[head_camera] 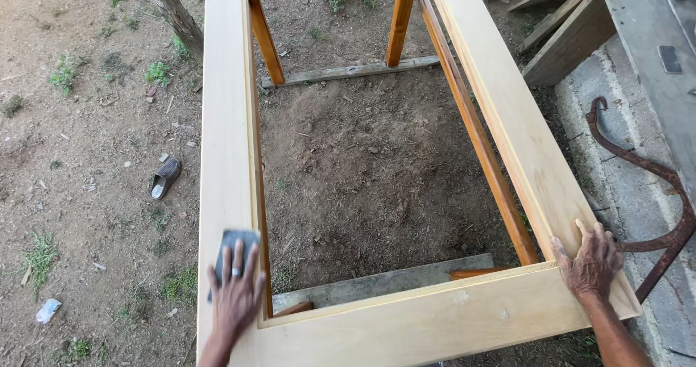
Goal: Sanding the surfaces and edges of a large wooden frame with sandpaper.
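From the head camera, a big pale wooden frame (377,323) fills the middle, resting on brown legs over dirt. At the lower left, the left hand (235,294) lies flat, fingers spread, pressing a grey sanding sheet (235,240) onto the frame's left board, likely to rub it smooth. At the lower right, the right hand (591,265) presses flat on the corner, probably to keep the frame steady. A rusty hook (652,171) lies at the right.
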